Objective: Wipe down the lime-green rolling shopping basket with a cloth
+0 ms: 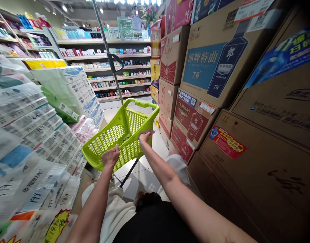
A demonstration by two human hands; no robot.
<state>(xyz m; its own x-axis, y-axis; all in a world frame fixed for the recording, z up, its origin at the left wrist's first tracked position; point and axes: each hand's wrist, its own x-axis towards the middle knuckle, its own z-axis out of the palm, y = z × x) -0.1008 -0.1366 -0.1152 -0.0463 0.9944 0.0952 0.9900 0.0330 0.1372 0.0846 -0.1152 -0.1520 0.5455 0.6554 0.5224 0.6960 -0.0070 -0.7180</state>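
Observation:
A lime-green plastic shopping cart (109, 135) with a perforated basket stands in front of me, turned at an angle; its raised handle (141, 104) is on the far side. My left hand (110, 156) is closed around the near rim, left of its middle. Farther right along the same side, my right hand (146, 136) is also closed on the cart's edge. Something small and dark shows by the right fingers, too unclear to name. No goods can be made out in the basket.
Stacked cartons (202, 64) wall the right side. Wrapped paper packs (40, 118) pile up at left. A slanting metal pole (104, 37) with a black grip rises behind the cart. Stocked shelves (106, 57) cross the far end, and pale floor tiles (157, 148) lie between.

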